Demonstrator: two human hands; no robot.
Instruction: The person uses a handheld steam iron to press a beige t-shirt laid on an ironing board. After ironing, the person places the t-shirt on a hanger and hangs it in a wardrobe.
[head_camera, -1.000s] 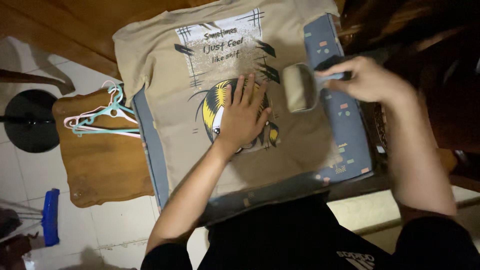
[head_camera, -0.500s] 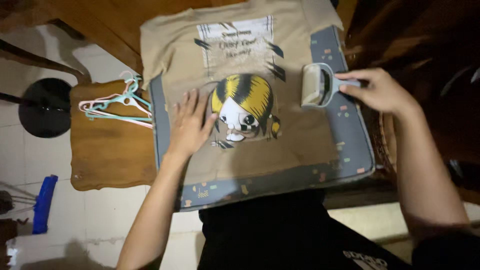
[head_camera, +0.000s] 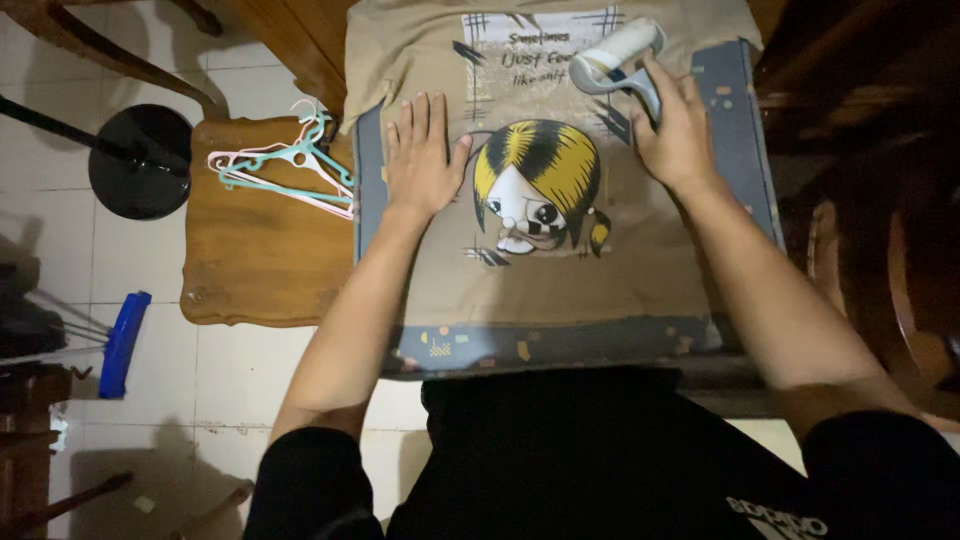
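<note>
The tan T-shirt (head_camera: 560, 270) is spread on the grey padded board (head_camera: 745, 150). It is pinned flat by the open left hand (head_camera: 422, 155) beside its print, while the lint roller (head_camera: 618, 55), gripped by the right hand (head_camera: 675, 135), is best drawn in straight, overlapping strokes.

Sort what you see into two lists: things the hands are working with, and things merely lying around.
In use: tan printed T-shirt; lint roller, held by the right hand; left hand pressed flat on the shirt; grey patterned board underneath.

Lying about: plastic hangers; wooden stool; blue brush; black stand base.
</note>
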